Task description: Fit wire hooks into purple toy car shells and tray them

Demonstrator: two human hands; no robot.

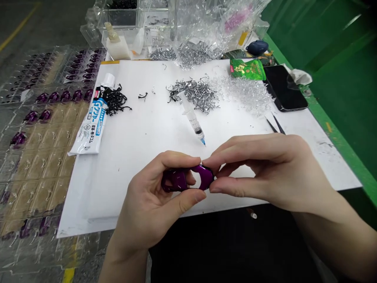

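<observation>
A glossy purple part [206, 177] with an oval opening is held low over the white work surface [141, 137]. My left hand [153, 196] wraps round its left side, thumb below and fingers above. At its right end, the thumb and fingertips of my right hand [253, 169] pinch the rim. Just beyond my hands lies a syringe [194, 124] with a blue tip and dark content. Behind it sits a pile of silvery and black strands [197, 94]. Black strands [116, 100] rest beside a glue tube [91, 125] at the left.
Clear plastic trays [44, 145] with purple parts stand at the left. Tweezers [275, 125], a black phone [285, 88] and a green packet [247, 69] lie at the right. Clear strands [247, 96] are nearby. Plastic bags [206, 23] and containers stand at the back.
</observation>
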